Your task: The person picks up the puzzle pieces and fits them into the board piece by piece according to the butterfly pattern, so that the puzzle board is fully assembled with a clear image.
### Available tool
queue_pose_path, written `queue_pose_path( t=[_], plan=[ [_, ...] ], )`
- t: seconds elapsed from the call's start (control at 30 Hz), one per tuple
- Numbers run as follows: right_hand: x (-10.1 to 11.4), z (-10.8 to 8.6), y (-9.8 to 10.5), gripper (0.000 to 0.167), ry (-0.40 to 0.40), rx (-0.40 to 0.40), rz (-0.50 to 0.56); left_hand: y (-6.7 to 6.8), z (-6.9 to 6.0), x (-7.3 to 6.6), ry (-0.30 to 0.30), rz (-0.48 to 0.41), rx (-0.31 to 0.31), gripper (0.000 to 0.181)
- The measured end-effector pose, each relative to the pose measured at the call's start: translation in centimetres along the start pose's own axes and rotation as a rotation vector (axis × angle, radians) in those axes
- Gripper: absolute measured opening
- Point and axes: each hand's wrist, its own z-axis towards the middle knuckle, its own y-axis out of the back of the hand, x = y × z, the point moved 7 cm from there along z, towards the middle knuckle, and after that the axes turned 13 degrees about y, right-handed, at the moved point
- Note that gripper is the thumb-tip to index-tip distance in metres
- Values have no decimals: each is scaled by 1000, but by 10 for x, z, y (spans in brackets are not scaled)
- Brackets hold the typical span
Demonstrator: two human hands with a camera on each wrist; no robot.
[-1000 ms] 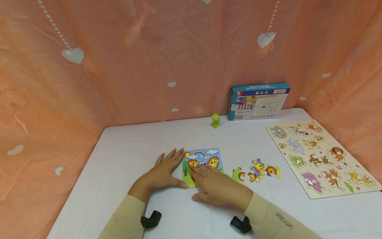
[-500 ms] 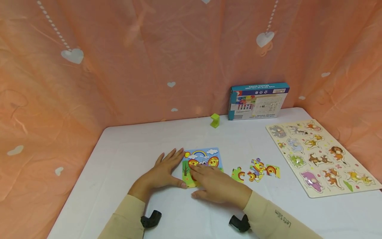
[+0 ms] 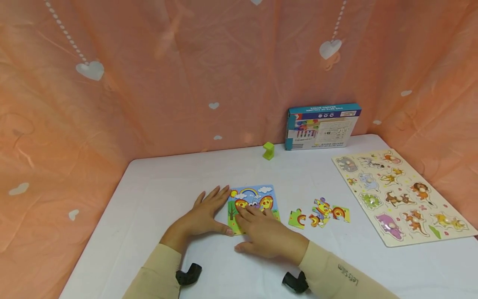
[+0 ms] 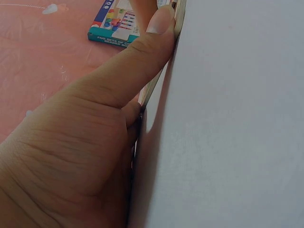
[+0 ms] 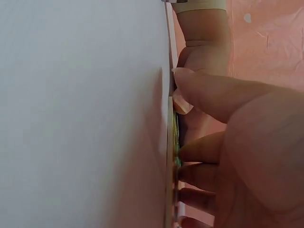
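Note:
A small square butterfly jigsaw puzzle (image 3: 251,194) lies flat on the white table, with a rainbow, clouds and a tree in its picture. My left hand (image 3: 203,214) rests at its left side, fingers spread along the edge and thumb at the near left corner. In the left wrist view that thumb (image 4: 142,57) touches the board's edge. Across the puzzle's middle lies my right hand (image 3: 270,234), its straight fingers touching the picture and hiding the lower part. The right wrist view shows these fingers (image 5: 197,175) on the board, with the thumb held apart.
Loose jigsaw pieces (image 3: 322,212) lie right of the puzzle, one green piece (image 3: 297,219) nearest it. Farther right is a wooden animal peg board (image 3: 405,199). A lime-green block (image 3: 268,151) and a blue-and-white box (image 3: 323,126) stand at the back, before the orange curtain (image 3: 179,83).
My right hand has shifted slightly left and toward me, its forearm moving left too, and its fingers stay on the puzzle. The left hand has stayed in place.

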Motion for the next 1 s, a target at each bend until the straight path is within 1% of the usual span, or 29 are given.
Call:
queue_pose_path(
  t=[0.1,0.2,0.27,0.37,0.43,0.6,0.67,0.77,0.87,0.97,1.0],
  plan=[
    [-4,-1,0,79,-2,-9,65,0,0,0,-2,3,-3,127],
    [-10,-4,4,73,-3,-48,187,1,-1,-1,9,10,6,127],
    [-15,-6,10,68,6,-98,260,2,-1,-2,14,14,10,127],
    [-23,-13,22,59,-3,-190,346,2,-1,-2,14,8,8,127],
    [-31,-17,30,55,-22,-248,386,2,0,-3,17,3,7,128],
    [-49,-32,45,54,-97,-369,512,1,1,-1,31,-10,9,129],
    [-55,-38,48,54,-104,-416,564,1,1,0,25,-17,2,130],
    [-63,-46,50,49,-91,-491,643,0,0,0,9,-25,-15,130],
    [-71,-56,50,45,-73,-558,771,0,0,0,3,-21,-22,130],
    [-81,-67,49,47,-66,-603,890,1,0,-1,16,-6,-11,130],
    [-84,-71,49,49,-64,-617,910,2,-1,-2,19,-3,-6,130]
  ],
)
